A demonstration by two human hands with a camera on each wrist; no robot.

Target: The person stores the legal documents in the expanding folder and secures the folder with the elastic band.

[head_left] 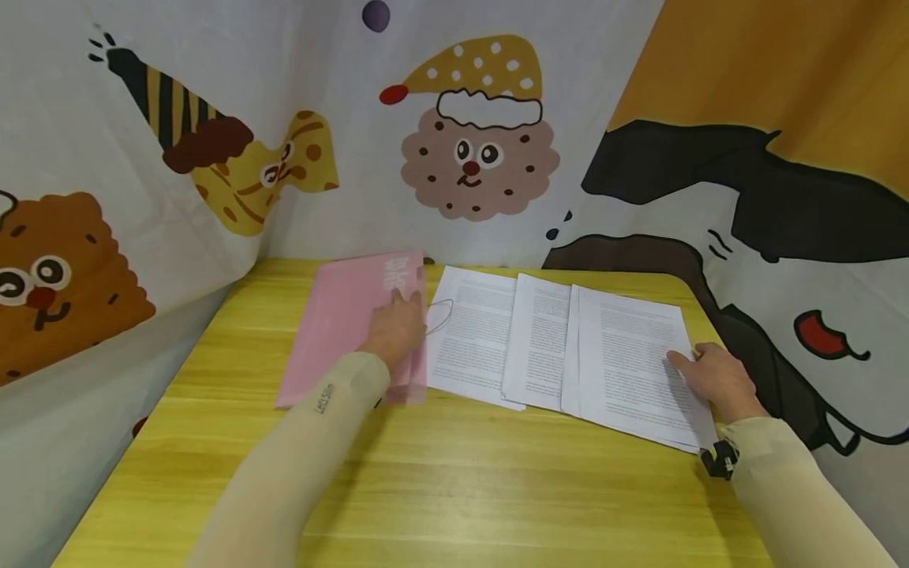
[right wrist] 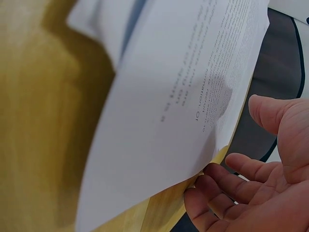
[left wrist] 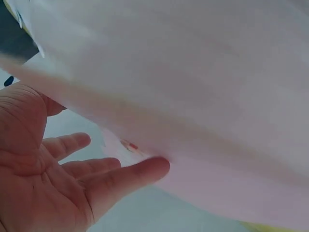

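A pink translucent folder [head_left: 341, 315] with white lettering lies at the back left of the table. My left hand [head_left: 399, 325] is over its right side; in the left wrist view its fingers [left wrist: 120, 181] extend loosely, one fingertip against the pink sheet. A thin string loop [head_left: 442, 314] sticks out from the folder's right edge. To the right, printed paper sheets [head_left: 639, 363] lie in overlapping stacks. My right hand [head_left: 720, 379] is at their right edge. In the right wrist view, its thumb [right wrist: 268, 111] stands away from the sheets and its fingertips are near the paper's edge.
Everything lies on a yellow wood-grain table [head_left: 497, 489]. A printed cartoon curtain [head_left: 319, 47] hangs behind it and along both sides, close to the back edge. A small black device [head_left: 720, 459] is strapped at my right wrist.
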